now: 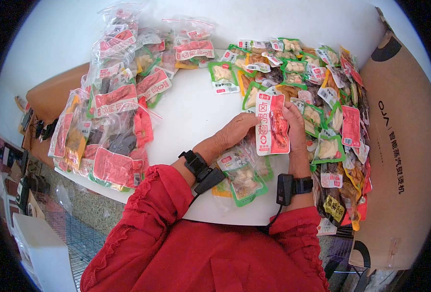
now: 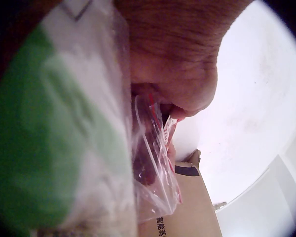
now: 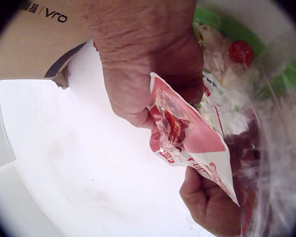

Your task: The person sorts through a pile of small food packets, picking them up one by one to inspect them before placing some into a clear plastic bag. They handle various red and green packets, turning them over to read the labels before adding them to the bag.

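Observation:
My right hand (image 1: 296, 127) pinches the right side of a red and white packet (image 1: 272, 124), held upright in the head view. The left hand (image 1: 236, 130) is at its left edge, its fingers curled at the top of a clear zip bag (image 2: 158, 182). Beneath the hands lies a green-edged packet (image 1: 244, 181), apparently in that bag. From the right wrist, the packet (image 3: 187, 131) tilts between the right hand (image 3: 148, 64) and the left hand (image 3: 212, 205). Whether the left fingers also touch the packet is unclear.
Filled clear bags (image 1: 115, 100) are heaped along the left of the white table (image 1: 188, 104). Loose green, yellow and red packets (image 1: 328, 150) are piled at the right. A large cardboard box (image 1: 395, 141) stands beyond them, and a white wall rises behind.

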`<state>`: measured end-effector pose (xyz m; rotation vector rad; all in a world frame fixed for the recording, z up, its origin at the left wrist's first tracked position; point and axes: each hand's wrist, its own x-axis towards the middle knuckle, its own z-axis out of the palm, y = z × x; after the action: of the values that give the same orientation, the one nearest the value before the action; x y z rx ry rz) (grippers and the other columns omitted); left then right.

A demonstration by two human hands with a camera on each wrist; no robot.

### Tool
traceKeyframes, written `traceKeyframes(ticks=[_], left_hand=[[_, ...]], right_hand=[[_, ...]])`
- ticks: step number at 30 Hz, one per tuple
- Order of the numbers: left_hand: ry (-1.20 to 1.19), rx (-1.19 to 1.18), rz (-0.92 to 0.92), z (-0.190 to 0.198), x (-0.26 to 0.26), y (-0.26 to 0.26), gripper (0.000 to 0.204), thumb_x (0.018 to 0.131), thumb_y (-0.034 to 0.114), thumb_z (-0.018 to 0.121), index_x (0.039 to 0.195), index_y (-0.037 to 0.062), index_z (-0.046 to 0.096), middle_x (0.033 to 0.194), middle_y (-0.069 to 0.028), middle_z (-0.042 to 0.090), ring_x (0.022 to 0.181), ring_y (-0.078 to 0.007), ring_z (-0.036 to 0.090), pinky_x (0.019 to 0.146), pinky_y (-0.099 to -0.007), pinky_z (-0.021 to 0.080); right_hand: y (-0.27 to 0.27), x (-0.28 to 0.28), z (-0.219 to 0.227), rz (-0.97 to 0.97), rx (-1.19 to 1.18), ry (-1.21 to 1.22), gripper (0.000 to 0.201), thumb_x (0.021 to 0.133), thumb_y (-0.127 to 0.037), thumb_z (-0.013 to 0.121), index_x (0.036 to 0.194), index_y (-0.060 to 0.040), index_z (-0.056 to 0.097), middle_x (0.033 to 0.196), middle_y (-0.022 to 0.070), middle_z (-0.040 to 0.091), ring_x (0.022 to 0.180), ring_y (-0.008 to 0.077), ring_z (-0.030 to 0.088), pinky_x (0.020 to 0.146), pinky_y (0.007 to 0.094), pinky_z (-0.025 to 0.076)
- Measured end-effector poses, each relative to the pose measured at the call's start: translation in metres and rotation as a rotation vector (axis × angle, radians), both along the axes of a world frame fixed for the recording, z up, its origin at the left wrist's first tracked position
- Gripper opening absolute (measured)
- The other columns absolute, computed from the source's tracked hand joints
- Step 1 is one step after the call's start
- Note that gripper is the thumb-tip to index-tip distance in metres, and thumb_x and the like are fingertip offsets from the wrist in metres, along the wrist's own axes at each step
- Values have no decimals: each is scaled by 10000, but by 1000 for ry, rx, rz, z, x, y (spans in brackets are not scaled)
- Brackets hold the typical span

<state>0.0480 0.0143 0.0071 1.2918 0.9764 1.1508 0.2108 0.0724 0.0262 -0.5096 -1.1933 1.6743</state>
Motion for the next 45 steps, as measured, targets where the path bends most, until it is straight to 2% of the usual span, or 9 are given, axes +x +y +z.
traceKeyframes(ticks=[4,6,16,24,36,45], left_hand=[[4,-5,-4,0,0,0,340,871,291,406,713,31,558,640,-20,545,549,-88,491,509,-240,400],[52,76,11,1,0,-1,350,877,295,395,724,25,556,638,-26,543,548,-97,494,513,-247,406],[19,20,-12,7,0,-5,346,880,284,383,754,11,553,657,-40,552,562,-111,515,528,-260,429],[106,80,-12,8,-2,-5,339,880,264,378,761,-4,549,657,-54,540,571,-127,506,542,-279,426],[9,-11,-16,4,1,-4,331,874,288,394,743,30,555,651,-14,532,557,-96,479,527,-246,392],[53,32,7,4,1,-4,309,869,271,389,756,35,554,669,-11,534,591,-95,486,549,-241,398]], right_hand=[[1,0,-1,-1,-13,5,155,824,-90,475,948,-8,516,865,55,589,737,96,576,651,215,475],[4,1,-4,7,1,-5,165,821,-88,476,960,-6,514,872,58,589,741,99,578,655,218,478],[4,0,-4,-12,-9,-6,247,808,-71,485,1044,2,483,931,85,586,774,127,586,676,240,488],[8,0,-9,-11,10,-2,271,805,-68,482,1066,7,474,947,89,583,795,128,584,697,245,484],[9,2,-9,-1,40,-30,281,819,-76,454,1084,15,474,969,96,581,825,133,581,728,250,477],[8,3,-8,17,36,-26,278,829,-69,437,1089,26,465,977,104,581,830,134,586,734,252,480]])
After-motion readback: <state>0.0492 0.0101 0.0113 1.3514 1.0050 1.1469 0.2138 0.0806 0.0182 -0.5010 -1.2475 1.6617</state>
